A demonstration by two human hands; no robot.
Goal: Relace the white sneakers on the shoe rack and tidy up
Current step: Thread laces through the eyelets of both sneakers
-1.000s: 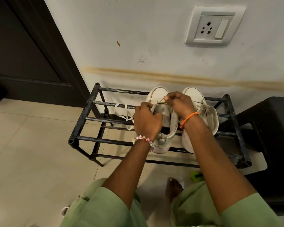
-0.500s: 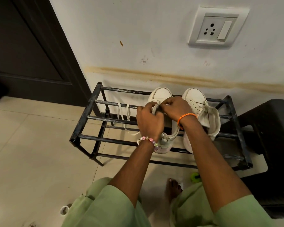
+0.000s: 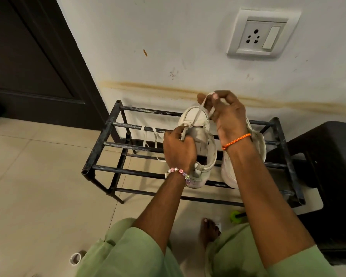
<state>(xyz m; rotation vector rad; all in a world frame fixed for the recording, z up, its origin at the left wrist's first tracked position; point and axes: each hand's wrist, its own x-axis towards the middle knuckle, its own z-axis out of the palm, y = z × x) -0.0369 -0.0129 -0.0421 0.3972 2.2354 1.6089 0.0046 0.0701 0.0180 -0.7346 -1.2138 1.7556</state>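
Up above the toe of the left sneaker (image 3: pixel 198 136), the right hand (image 3: pixel 226 114) pinches a taut lace (image 3: pixel 198 114). Below it, the left hand (image 3: pixel 179 148) grips that sneaker's side on the shoe rack (image 3: pixel 100 148); the right sneaker (image 3: pixel 258 144) sits beneath the right wrist.
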